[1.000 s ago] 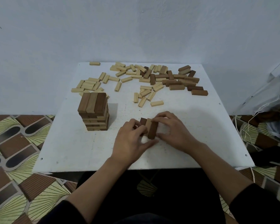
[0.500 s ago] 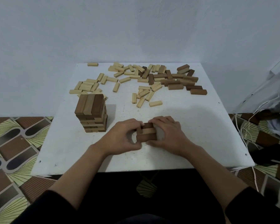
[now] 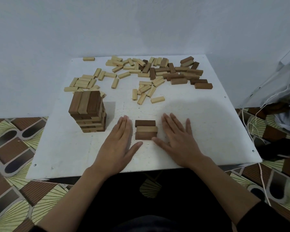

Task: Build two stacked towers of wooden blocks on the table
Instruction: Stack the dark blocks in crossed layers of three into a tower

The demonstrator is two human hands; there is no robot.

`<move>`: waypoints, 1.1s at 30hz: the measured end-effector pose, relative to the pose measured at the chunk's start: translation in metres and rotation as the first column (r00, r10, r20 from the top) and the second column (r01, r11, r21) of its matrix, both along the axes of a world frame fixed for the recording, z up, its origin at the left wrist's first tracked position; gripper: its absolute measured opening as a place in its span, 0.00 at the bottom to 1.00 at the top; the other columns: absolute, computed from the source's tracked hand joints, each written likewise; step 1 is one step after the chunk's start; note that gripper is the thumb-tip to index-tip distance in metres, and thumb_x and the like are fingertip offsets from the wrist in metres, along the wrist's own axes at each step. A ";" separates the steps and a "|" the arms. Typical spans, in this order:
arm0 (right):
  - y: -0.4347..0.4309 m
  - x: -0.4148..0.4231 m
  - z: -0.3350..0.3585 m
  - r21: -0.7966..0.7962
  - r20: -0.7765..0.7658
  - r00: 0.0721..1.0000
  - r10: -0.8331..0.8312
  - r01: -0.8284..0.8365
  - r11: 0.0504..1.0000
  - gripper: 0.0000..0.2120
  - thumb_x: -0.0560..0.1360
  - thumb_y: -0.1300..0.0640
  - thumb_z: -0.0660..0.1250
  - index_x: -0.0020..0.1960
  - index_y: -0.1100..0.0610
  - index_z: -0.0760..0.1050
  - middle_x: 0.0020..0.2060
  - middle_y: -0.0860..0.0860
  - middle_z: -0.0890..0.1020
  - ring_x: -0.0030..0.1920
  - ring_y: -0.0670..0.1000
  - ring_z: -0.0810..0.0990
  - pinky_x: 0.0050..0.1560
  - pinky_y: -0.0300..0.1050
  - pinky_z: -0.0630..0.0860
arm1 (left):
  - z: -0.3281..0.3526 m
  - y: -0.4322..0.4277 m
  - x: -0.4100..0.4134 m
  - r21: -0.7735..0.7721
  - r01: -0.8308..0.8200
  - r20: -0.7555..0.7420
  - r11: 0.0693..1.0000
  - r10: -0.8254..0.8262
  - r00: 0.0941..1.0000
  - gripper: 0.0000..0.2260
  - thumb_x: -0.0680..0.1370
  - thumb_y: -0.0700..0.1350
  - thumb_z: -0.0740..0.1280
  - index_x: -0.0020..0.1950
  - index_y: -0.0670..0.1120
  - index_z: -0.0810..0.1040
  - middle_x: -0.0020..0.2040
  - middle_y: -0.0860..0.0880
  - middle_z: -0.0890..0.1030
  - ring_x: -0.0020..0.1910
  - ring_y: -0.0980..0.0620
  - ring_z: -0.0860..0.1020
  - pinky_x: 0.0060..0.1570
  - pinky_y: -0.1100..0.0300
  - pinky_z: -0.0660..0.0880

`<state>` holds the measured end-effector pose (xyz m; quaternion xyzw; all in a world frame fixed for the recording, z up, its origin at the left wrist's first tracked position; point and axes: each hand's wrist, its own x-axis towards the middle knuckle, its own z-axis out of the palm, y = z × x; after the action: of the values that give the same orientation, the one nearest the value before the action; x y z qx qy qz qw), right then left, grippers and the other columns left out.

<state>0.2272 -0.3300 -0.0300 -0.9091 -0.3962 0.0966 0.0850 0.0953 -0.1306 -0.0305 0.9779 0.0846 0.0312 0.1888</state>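
Note:
Three wooden blocks [image 3: 146,129] lie side by side on the white table [image 3: 199,118]: a dark one, a pale one, a dark one, forming one flat layer. My left hand [image 3: 117,144] lies flat on the table just left of this layer, fingers straight. My right hand [image 3: 176,139] lies flat just right of it, its thumb tip near the front dark block. Neither hand holds anything. A stacked tower [image 3: 88,111] of several layers stands at the left, topped by three blocks.
Loose pale blocks [image 3: 124,72] are scattered across the back of the table, and dark blocks [image 3: 186,74] lie at the back right. A bag with white cords [image 3: 274,91] sits beyond the right edge. Patterned floor surrounds the table.
Both hands gripped the three blocks and turned them into a flat row. Now they have let go and spread flat on either side of it.

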 end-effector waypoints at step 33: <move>0.014 -0.006 -0.009 -0.108 0.050 0.997 0.056 -0.051 0.993 0.36 0.79 0.36 0.28 0.82 0.54 0.37 0.81 0.45 0.36 0.79 0.53 0.30 0.74 0.71 0.33 | -0.018 -0.008 0.007 0.197 -0.026 -0.026 0.980 0.031 0.999 0.29 0.85 0.58 0.40 0.83 0.44 0.49 0.83 0.49 0.50 0.82 0.50 0.44 0.80 0.51 0.46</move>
<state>0.2212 -0.3161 -0.0385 -0.9037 -0.4167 0.0957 0.0229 0.1027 -0.1383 -0.0480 0.9908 0.0979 0.0280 0.0897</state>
